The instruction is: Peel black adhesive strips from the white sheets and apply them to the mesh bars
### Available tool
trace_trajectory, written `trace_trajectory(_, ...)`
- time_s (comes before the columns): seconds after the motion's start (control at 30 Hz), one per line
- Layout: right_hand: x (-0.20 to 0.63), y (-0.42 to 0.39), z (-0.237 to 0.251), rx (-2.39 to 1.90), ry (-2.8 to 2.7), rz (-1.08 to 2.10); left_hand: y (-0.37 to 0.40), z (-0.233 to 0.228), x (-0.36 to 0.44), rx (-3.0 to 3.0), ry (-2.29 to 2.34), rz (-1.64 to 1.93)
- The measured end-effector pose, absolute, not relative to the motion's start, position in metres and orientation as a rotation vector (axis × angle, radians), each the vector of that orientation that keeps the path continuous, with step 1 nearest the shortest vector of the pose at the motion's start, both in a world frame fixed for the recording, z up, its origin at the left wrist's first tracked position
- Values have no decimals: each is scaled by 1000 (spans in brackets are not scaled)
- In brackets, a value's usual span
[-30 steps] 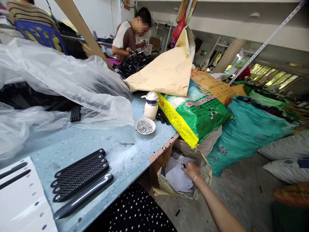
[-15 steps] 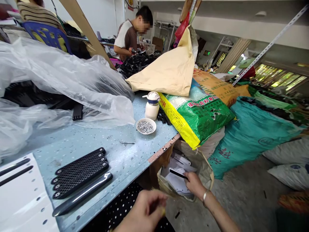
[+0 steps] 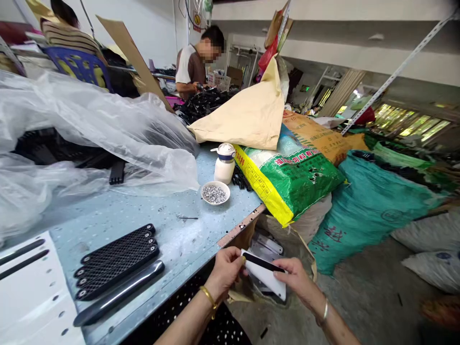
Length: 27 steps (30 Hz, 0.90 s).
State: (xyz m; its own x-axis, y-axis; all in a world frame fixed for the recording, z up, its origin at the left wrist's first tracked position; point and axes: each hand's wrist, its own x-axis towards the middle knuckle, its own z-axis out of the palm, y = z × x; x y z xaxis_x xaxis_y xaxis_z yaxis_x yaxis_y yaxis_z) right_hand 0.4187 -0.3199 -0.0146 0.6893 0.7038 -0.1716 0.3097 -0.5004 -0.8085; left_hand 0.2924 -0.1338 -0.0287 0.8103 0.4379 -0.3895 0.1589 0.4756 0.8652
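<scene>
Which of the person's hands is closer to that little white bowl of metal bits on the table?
The left hand. It sits just off the table edge, below the bowl, gripping one end of a white panel. The right hand holds the panel's other end, farther out over the paper bag.

White panel [image 3: 266, 280] now out of sack, apparently in both hands' grip.

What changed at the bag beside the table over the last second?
The right hand came up out of the brown bag holding a white plate with a black strip. The left hand came into view and took a grip on the plate's near end, so both hands now hold it above the bag. The black mesh pieces and the bowl of small metal parts did not move.
</scene>
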Motion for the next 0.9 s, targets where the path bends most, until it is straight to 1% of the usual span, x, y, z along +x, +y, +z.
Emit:
trace_trajectory(0.1,419,-313,-10,-2187,-805,451,-136,-31,295,1055,658,180)
trace_trajectory(0.17,415,-306,-4,-2223,-943,276,-138,-30,295,1030,670,172)
trace_trajectory(0.23,408,-296,-2,-2184,-1109,186,-140,-27,295,996,664,159)
trace_trajectory(0.33,397,-281,-9,-2038,-1126,295,-140,-23,294,943,628,141)
trace_trajectory(0.47,395,-274,-28,-1873,-896,476,-140,-20,296,904,592,132)
trace_trajectory(0.57,399,-277,-33,-1837,-822,493,-143,-20,300,905,573,111)
trace_trajectory(0.77,401,-283,-27,-1829,-843,512,-150,-24,308,929,552,89)
trace_trajectory(0.9,402,-283,-31,-1719,-724,634,-149,-26,312,947,557,87)
